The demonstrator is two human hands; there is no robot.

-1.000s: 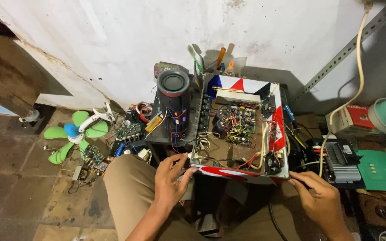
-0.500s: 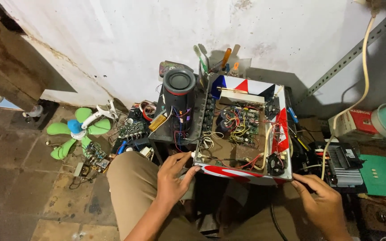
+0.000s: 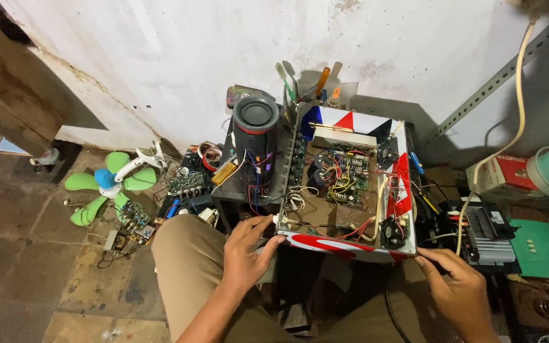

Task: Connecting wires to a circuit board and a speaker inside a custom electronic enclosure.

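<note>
Open-topped red, white and blue amplifier chassis (image 3: 351,184) on dark desk, centre | left hand (image 3: 244,257) grips near-left corner | right hand (image 3: 459,289) pinches near-right corner | keep level, fingers off wiring.

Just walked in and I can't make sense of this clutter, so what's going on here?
A person sits on the floor facing an opened box full of circuit boards and wires. The left hand grips its near left corner and the right hand touches its near right corner; neither holds a tool. A black cylindrical speaker stands just left of the box, and a small green fan lies on the floor further left among loose boards.
</note>
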